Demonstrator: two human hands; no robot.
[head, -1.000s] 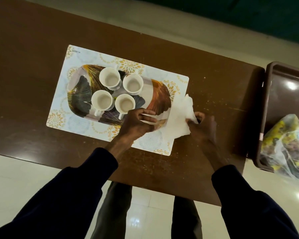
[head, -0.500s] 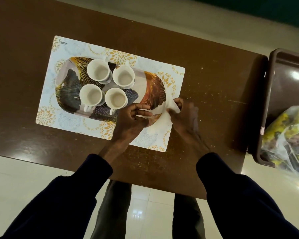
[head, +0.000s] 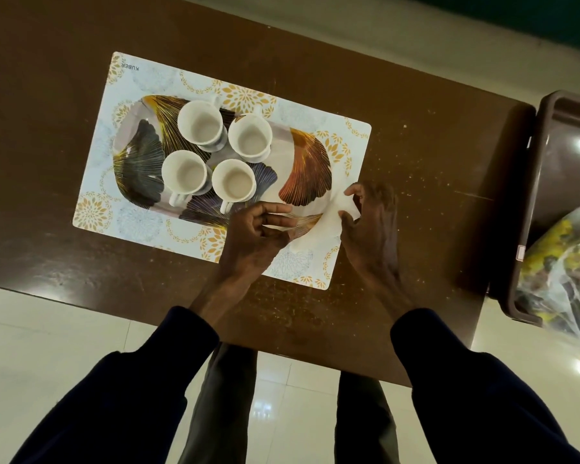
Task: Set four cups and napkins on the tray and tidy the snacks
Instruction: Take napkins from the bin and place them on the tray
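Several white cups (head: pixel 200 123) stand close together on the oval leaf-patterned tray (head: pixel 138 162), which rests on a floral placemat (head: pixel 128 75). A white napkin (head: pixel 329 226) lies folded at the tray's near right edge, partly over the rim. My left hand (head: pixel 258 232) pinches the napkin's left side over the tray rim. My right hand (head: pixel 372 222) grips the napkin's right corner between thumb and fingers. A clear bag of snacks (head: pixel 563 266) lies in the brown bin at the right.
The brown wooden table (head: pixel 416 162) carries crumbs and scratches right of the placemat. A dark brown plastic bin (head: pixel 549 135) sits against the table's right end. Pale tiled floor (head: pixel 47 336) lies below the near table edge.
The napkin was spread open to the right a second ago; my right hand folded it leftward onto the tray's edge, and both hands now hold it there, smaller and flatter.
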